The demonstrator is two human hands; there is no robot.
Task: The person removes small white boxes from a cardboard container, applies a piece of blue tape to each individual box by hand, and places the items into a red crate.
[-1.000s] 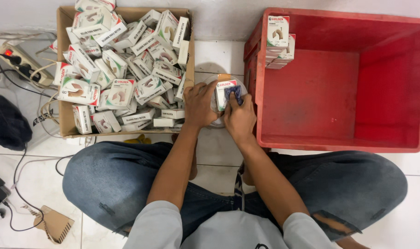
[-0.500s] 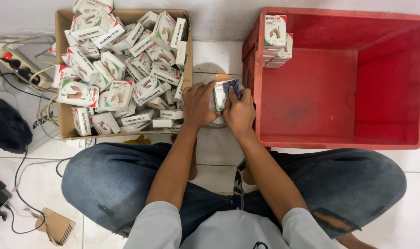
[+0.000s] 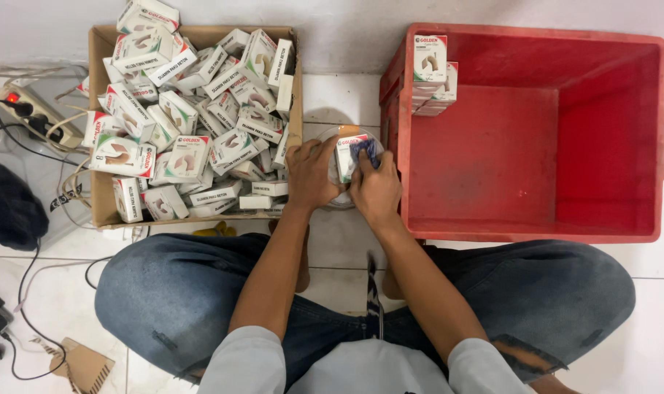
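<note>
I see both hands on one small white box (image 3: 349,157) between cardboard carton (image 3: 98,131) and red crate (image 3: 536,219): left hand (image 3: 311,175) fingers clasp its left side, right hand (image 3: 376,186) fingers pinch its right edge. Loose white boxes (image 3: 193,124) left of fingers; small stack (image 3: 430,76) inside crate, upper right.

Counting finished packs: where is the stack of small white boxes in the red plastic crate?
The stack of small white boxes sits in the red plastic crate's far-left corner.

A single head-worn view looks almost straight down from close above the seated person's lap, taking in the tiled floor (image 3: 660,314), cardboard box (image 3: 98,124) upper left, red crate (image 3: 536,219) upper right
</note>
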